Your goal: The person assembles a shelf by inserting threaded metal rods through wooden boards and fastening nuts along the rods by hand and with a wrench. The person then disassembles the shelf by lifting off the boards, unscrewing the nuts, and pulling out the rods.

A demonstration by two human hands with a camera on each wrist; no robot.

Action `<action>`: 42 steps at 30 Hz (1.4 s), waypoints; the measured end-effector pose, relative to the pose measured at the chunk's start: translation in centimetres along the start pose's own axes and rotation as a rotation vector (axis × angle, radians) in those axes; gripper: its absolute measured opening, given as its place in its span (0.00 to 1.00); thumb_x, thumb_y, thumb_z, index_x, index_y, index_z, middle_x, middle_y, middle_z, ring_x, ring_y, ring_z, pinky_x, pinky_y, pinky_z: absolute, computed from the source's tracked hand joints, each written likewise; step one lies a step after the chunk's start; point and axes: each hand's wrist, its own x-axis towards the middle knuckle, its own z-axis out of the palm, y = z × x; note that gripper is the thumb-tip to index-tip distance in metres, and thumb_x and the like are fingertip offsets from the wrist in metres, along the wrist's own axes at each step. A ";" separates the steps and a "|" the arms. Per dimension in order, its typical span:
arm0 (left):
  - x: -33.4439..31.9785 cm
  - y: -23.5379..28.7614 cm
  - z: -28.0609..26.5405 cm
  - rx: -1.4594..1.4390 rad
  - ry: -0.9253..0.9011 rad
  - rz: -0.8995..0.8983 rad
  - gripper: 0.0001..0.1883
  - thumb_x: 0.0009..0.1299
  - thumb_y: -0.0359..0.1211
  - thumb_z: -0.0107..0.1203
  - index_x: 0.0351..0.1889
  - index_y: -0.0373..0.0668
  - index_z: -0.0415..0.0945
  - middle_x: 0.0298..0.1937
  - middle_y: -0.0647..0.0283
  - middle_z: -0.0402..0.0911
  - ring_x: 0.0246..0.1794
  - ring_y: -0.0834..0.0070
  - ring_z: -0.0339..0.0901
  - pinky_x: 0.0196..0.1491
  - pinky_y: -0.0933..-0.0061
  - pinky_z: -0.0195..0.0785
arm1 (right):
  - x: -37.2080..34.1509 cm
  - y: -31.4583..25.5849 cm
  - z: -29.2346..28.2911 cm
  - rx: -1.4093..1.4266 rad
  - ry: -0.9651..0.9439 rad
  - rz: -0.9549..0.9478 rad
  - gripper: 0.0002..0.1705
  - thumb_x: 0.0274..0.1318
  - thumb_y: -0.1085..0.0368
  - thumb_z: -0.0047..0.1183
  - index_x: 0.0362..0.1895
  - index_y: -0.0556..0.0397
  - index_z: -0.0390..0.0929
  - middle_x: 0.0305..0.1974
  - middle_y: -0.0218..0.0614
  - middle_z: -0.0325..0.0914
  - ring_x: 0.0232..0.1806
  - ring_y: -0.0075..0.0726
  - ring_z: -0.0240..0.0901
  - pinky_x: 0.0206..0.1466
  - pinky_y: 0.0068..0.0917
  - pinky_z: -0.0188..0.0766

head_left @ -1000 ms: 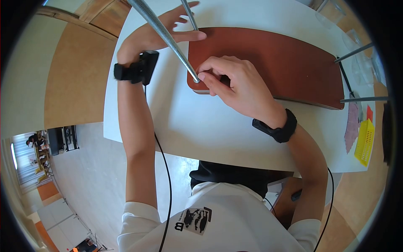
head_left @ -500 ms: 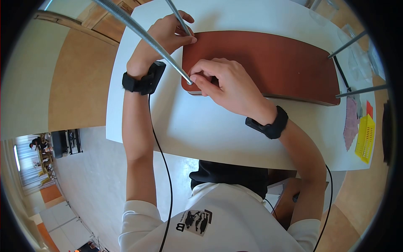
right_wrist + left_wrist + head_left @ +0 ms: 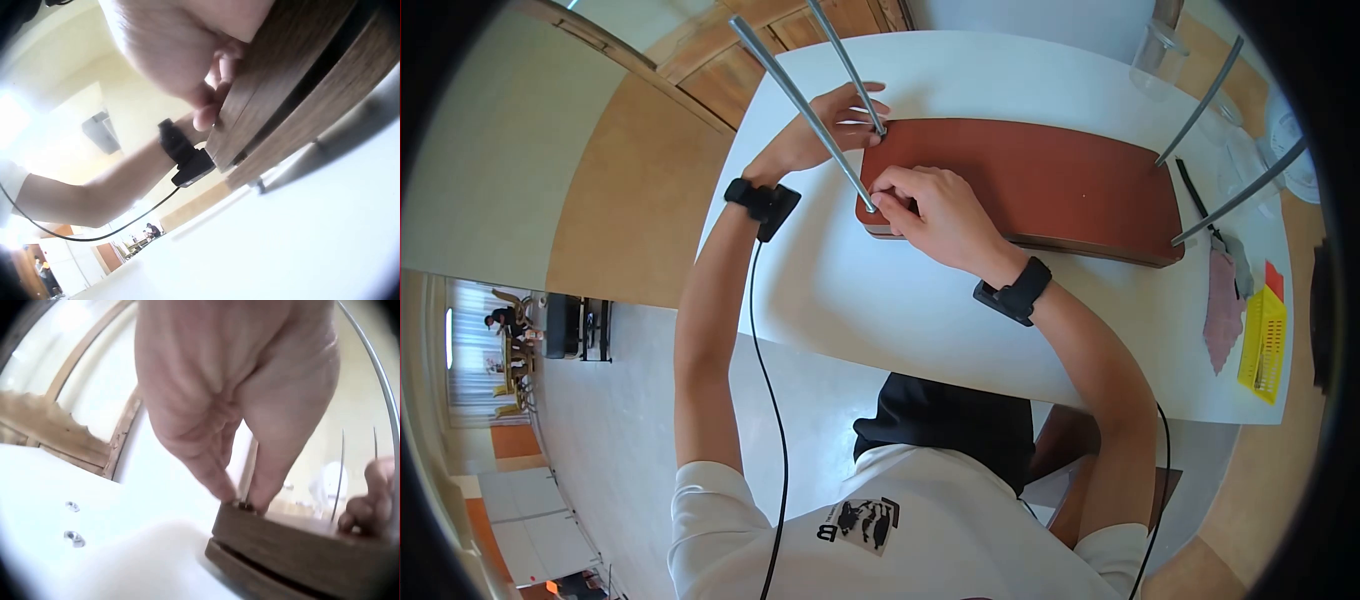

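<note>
A reddish-brown board (image 3: 1040, 185) with rounded corners lies on the white table, threaded metal rods rising from its corners. At its far left corner, the thumb and a finger of my left hand (image 3: 825, 125) pinch a small nut (image 3: 242, 505) around a rod's foot; other fingers spread behind the rod. My right hand (image 3: 948, 215) is at the near left corner, thumb and index finger curled at the small metal nut (image 3: 871, 208) at the foot of the near rod (image 3: 815, 120). The right wrist view shows two wooden layers (image 3: 275, 81) with a gap; fingers hide the nut.
Two loose metal nuts (image 3: 74, 539) lie on the table (image 3: 830, 300) left of the board. Rods stand at the right end. A black tool (image 3: 1192, 190), a pink cloth (image 3: 1222, 310), a yellow basket (image 3: 1262, 345) and clear containers (image 3: 1158, 55) are at the right.
The view has shifted, showing more beyond the table. My left thumb and fingers have closed in at the far rod's foot. My right hand stays at the near rod.
</note>
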 end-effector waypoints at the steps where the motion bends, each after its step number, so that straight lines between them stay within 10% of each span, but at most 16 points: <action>1: -0.6 -0.5 -0.6 -0.001 0.053 -0.008 0.30 0.71 0.25 0.64 0.70 0.36 0.67 0.55 0.59 0.84 0.56 0.69 0.81 0.59 0.66 0.78 | -0.1 0.4 0.1 -0.040 0.018 -0.039 0.06 0.68 0.66 0.55 0.38 0.56 0.80 0.24 0.37 0.81 0.24 0.34 0.78 0.33 0.33 0.72; 7: -2.7 -5.8 -2.2 0.282 0.297 -0.153 0.15 0.68 0.28 0.65 0.52 0.36 0.84 0.48 0.56 0.88 0.44 0.67 0.86 0.49 0.68 0.79 | -0.3 0.4 0.0 0.021 0.012 -0.010 0.07 0.68 0.65 0.55 0.38 0.56 0.80 0.23 0.36 0.81 0.24 0.35 0.78 0.32 0.33 0.72; 17: -3.0 -7.3 0.6 0.820 0.274 -0.185 0.12 0.66 0.27 0.63 0.48 0.38 0.86 0.42 0.52 0.88 0.44 0.57 0.86 0.49 0.64 0.79 | -0.2 0.3 0.0 -0.028 -0.013 -0.024 0.07 0.69 0.67 0.54 0.38 0.57 0.79 0.24 0.38 0.81 0.24 0.36 0.80 0.31 0.33 0.72; 20: -2.8 -6.7 0.8 0.723 0.262 -0.249 0.06 0.67 0.29 0.63 0.38 0.37 0.84 0.42 0.48 0.88 0.45 0.49 0.85 0.51 0.55 0.79 | -0.3 0.7 0.2 -0.015 0.000 -0.035 0.07 0.69 0.67 0.54 0.38 0.57 0.79 0.24 0.39 0.82 0.25 0.35 0.81 0.31 0.32 0.73; 24: -3.6 -5.2 0.1 0.548 0.312 -0.292 0.08 0.67 0.30 0.64 0.41 0.37 0.84 0.42 0.53 0.90 0.43 0.62 0.88 0.48 0.64 0.79 | -0.1 -1.1 -0.8 0.061 -0.041 0.050 0.07 0.69 0.66 0.54 0.42 0.57 0.79 0.28 0.40 0.84 0.31 0.38 0.84 0.36 0.32 0.75; 28: -5.5 -0.5 -2.1 -0.315 0.831 -0.028 0.09 0.73 0.31 0.64 0.44 0.35 0.81 0.37 0.65 0.85 0.38 0.78 0.81 0.45 0.75 0.76 | 0.2 -1.1 -0.9 0.264 0.106 0.023 0.13 0.71 0.64 0.56 0.53 0.57 0.74 0.36 0.45 0.87 0.40 0.41 0.87 0.45 0.30 0.80; 31: -8.1 5.6 -2.8 -0.418 0.945 0.070 0.09 0.74 0.31 0.64 0.46 0.36 0.80 0.40 0.65 0.85 0.40 0.78 0.81 0.46 0.76 0.75 | 1.1 -2.7 -2.1 0.236 0.165 -0.055 0.17 0.70 0.65 0.58 0.58 0.57 0.72 0.42 0.44 0.86 0.44 0.37 0.86 0.52 0.31 0.80; 42: -9.2 16.6 4.9 -0.484 0.610 0.285 0.06 0.74 0.26 0.62 0.45 0.34 0.79 0.37 0.65 0.85 0.34 0.86 0.81 0.35 0.84 0.74 | -0.9 -11.9 -6.7 0.051 0.303 -0.447 0.21 0.58 0.78 0.63 0.56 0.52 0.82 0.48 0.37 0.79 0.44 0.33 0.84 0.46 0.28 0.85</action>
